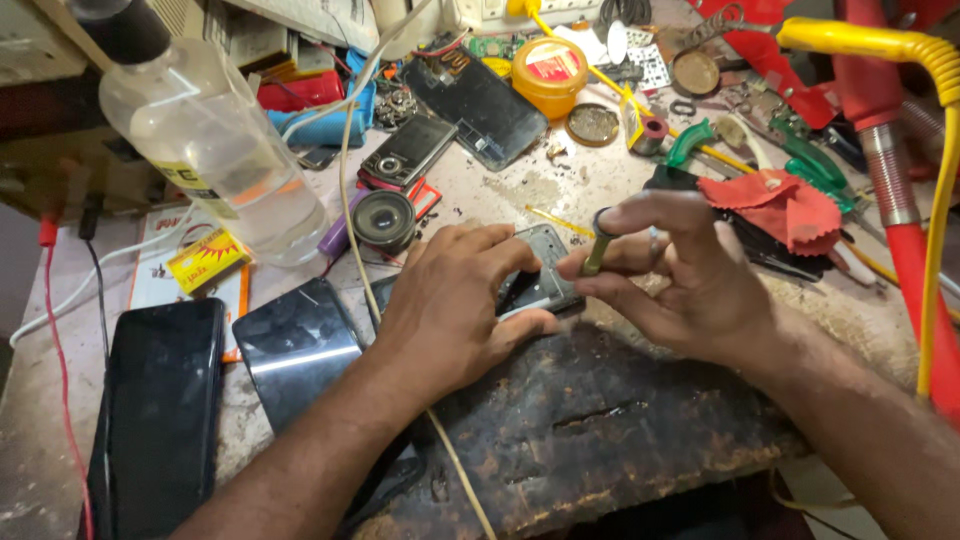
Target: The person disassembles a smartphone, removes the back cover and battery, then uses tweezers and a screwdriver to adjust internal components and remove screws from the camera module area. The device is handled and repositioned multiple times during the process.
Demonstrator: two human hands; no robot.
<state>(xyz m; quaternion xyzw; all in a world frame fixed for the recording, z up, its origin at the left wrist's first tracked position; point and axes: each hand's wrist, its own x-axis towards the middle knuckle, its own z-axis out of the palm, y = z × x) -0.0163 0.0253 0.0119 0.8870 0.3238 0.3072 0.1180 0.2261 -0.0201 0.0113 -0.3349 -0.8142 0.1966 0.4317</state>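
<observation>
Cluttered workbench (500, 190), pale and gritty, is carrying tools and phone parts out to every edge, with a dark, worn board (600, 430) lying at its near edge. Left hand (450, 300) is pressing down on a small opened phone (540, 275) resting at the far edge of the board, fingers spread over its left side, thumb lying along its near edge. Right hand (680, 270) is pinching a small screwdriver (597, 245) between thumb and fingers, forefinger resting on its ringed cap, shaft pointing down toward the right side of the phone; the tip is hidden, so contact cannot be told. Two dark phones are lying face up at the near-left corner: a large one (160, 400) by the left edge, a second (295, 350) just beside the left forearm. A clear plastic bottle (215, 150) with a dark cap is lying tilted toward the far-left corner. A round lens-like part (384, 220) is sitting just beyond the left hand, a slider phone (410, 150) and a dark back cover (480, 105) farther back. A yellow round tin (550, 75) is standing near the far edge. A red cloth (785, 205) is lying beyond the right hand. A yellow cord (935, 200) and red hose (920, 280) are running down the right edge.
</observation>
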